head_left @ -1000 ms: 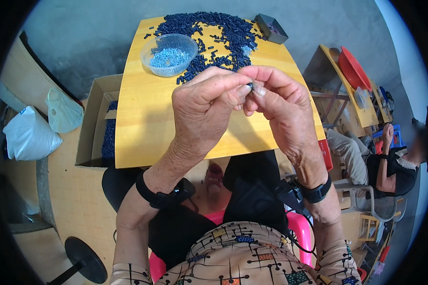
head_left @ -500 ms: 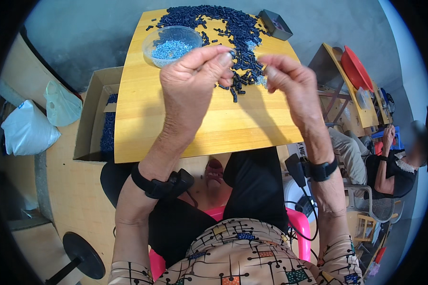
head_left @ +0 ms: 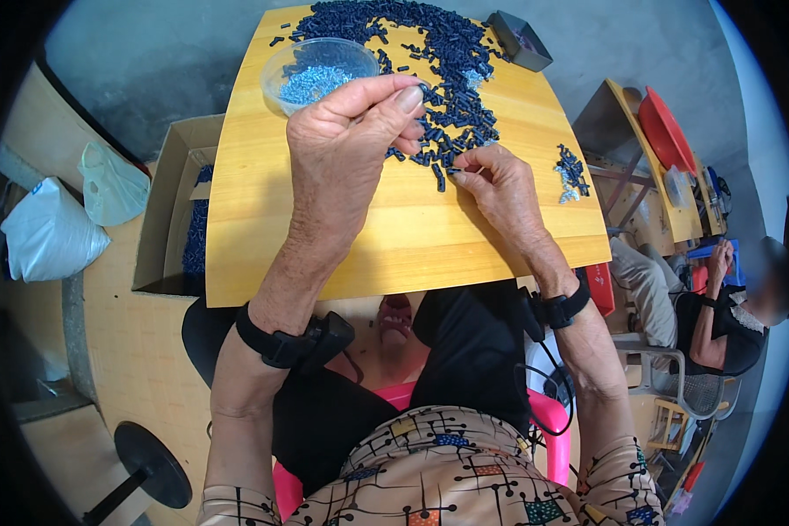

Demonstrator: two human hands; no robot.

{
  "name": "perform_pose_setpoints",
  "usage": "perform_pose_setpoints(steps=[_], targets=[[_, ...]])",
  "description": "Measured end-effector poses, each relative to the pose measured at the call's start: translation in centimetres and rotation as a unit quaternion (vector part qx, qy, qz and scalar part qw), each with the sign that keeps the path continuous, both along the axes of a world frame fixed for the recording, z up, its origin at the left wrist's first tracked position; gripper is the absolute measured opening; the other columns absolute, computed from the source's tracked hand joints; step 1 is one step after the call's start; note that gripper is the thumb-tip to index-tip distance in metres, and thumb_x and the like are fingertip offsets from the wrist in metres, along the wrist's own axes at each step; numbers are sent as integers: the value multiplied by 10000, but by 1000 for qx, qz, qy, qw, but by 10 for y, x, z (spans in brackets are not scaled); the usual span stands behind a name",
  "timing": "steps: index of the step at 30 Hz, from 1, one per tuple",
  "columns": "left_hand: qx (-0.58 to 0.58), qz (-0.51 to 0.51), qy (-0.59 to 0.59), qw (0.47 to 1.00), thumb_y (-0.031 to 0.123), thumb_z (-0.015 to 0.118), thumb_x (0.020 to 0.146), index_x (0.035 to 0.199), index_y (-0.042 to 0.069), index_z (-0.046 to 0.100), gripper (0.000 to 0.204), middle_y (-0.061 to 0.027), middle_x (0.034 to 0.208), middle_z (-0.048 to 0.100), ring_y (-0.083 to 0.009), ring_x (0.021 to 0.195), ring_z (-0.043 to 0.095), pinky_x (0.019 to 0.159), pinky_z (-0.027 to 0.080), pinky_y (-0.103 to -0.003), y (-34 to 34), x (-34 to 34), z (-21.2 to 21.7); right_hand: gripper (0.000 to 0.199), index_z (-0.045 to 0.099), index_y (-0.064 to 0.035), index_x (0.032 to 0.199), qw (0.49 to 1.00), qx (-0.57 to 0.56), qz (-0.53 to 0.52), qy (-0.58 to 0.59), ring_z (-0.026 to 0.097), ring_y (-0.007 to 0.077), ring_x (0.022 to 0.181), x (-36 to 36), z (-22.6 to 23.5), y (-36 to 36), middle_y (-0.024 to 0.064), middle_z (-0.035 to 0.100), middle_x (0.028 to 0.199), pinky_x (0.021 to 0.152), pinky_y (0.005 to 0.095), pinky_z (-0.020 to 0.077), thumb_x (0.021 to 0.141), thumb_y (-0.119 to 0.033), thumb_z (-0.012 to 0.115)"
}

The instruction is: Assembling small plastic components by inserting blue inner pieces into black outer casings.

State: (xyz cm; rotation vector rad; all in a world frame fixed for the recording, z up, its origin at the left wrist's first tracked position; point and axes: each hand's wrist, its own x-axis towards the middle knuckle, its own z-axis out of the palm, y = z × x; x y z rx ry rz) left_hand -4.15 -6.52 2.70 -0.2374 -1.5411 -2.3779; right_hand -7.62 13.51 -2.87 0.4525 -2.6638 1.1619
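Yellow wood fills the middle: a square yellow wooden tabletop, with an open brown cardboard box just beside its left edge and dark pieces showing inside it. Across the table's far half spreads a big heap of small dark blue plastic pieces, running down toward the hands. At the far left of that heap sits a round clear plastic bowl holding pale bluish metal bits; at the far right corner, a small grey rectangular tray. Near the right edge lies a little separate cluster of dark pieces and shiny bits. Now the hands. The left hand is raised above the table, fingers curled, thumb pressed toward the fingertips in a pinch — whether anything sits in that pinch cannot be told. The right hand is down on the tabletop at the heap's near fringe, fingertips closed on one of the dark blue pieces.
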Motion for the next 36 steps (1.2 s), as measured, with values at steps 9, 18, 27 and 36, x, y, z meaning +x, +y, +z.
perform_pose_setpoints(steps=[9, 18, 27, 36], targets=[[-33, 4, -8, 999, 109, 636, 842, 1003, -34, 638, 215, -89, 799, 638, -106, 670, 572, 614, 476, -227, -2, 0, -4, 103, 642, -32, 819, 996, 61, 0, 68, 603, 286, 718, -5, -4, -3, 122, 605, 781, 655, 352, 486, 722, -32, 676], [-50, -2, 5, 999, 95, 627, 846, 999, -23, 645, 194, -74, 788, 634, -100, 658, 565, 615, 472, -222, -5, -4, -8, 86, 647, -24, 820, 996, 23, 21, 84, 589, 292, 724, -15, 5, -23, 132, 597, 772, 665, 358, 474, 734, -33, 654], [-64, -6, 23, 998, 67, 618, 846, 990, -29, 648, 176, -65, 781, 630, -92, 653, 565, 618, 471, -209, -1, -1, -9, 80, 656, -35, 816, 989, 97, 36, 105, 572, 303, 736, -21, -5, -27, 124, 591, 739, 679, 384, 459, 737, -46, 649], [-69, 4, 10, 998, 61, 613, 847, 986, -29, 650, 170, -73, 798, 636, -93, 662, 577, 617, 478, -207, -5, -2, -11, 83, 672, -45, 827, 996, 51, 20, 74, 579, 302, 737, -22, -7, -23, 134, 596, 764, 672, 369, 458, 749, -46, 646]])
